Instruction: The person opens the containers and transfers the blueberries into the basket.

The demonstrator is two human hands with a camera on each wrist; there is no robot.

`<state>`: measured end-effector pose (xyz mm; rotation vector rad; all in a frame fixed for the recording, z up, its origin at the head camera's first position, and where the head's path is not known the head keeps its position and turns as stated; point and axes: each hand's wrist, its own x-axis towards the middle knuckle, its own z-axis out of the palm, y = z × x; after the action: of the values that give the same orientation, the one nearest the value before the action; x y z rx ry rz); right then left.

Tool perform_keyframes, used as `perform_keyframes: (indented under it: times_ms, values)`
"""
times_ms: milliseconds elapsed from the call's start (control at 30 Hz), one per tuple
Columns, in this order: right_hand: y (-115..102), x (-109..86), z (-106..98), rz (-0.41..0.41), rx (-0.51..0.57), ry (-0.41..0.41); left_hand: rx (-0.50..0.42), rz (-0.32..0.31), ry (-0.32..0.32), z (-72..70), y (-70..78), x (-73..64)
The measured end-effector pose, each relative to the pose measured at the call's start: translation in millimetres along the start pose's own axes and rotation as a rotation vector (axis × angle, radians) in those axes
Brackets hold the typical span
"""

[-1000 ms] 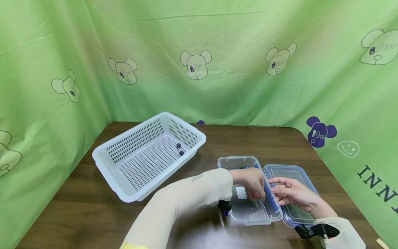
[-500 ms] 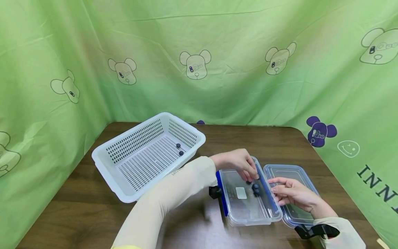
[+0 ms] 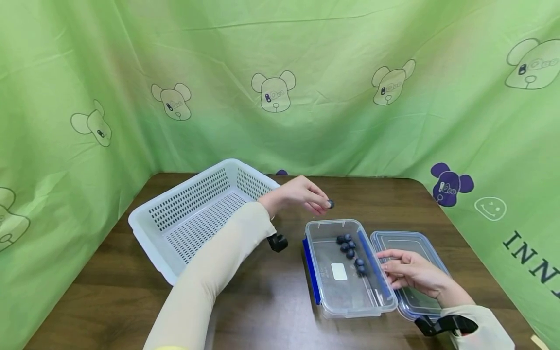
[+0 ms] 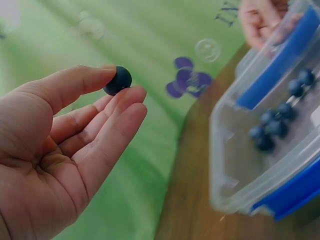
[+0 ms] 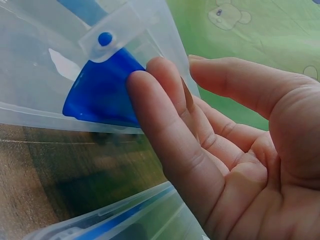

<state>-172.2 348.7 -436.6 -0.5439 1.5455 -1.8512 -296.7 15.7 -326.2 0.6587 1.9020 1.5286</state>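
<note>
The left hand (image 3: 297, 195) is pinching a single dark berry (image 4: 118, 80) between thumb and fingertips, holding it up just beyond the far rim of the clear container (image 3: 345, 296). The right hand (image 3: 413, 272) is resting at the container's right side with its fingers loosely extended and gripping nothing; beside it a blue latch (image 5: 102, 92) is showing, though whether the fingertips are touching it I cannot tell. Inside the container, more berries (image 3: 344, 247) are lying in a scattered line toward its far right half, near a white label (image 3: 339, 271).

Just right of the container, a clear lid (image 3: 407, 237) is lying flat, partly under the right hand. Left of the container, a white perforated basket (image 3: 188, 206) is standing at a slant, the left sleeve (image 3: 227, 257) crossing in front of it. Beneath everything, a dark wood-grain table (image 3: 262, 301) is spreading out — glossy near the container's left, where light is glinting.

Beyond the container, green cloth (image 3: 280, 138) is hanging around the table's back and sides, carrying outlined bear heads — and, farther right, a purple bear (image 3: 448, 187), a winking face (image 3: 490, 209) and dark capital letters (image 3: 527, 257).
</note>
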Motion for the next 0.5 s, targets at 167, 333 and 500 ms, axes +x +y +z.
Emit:
perform_keyframes:
  times_ms: [167,333,500]
  values:
    - [1,0.7,1,-0.003,0.000,0.009,-0.074,0.003,0.114,-29.9,-1.1,-13.4]
    - [1,0.8,1,-0.003,-0.009,0.016,-0.126,-0.009,0.260,-63.3,-6.9,-27.5]
    - [1,0.1,1,0.000,-0.008,0.017,-0.186,-0.021,0.366,-91.3,-17.1,-40.6]
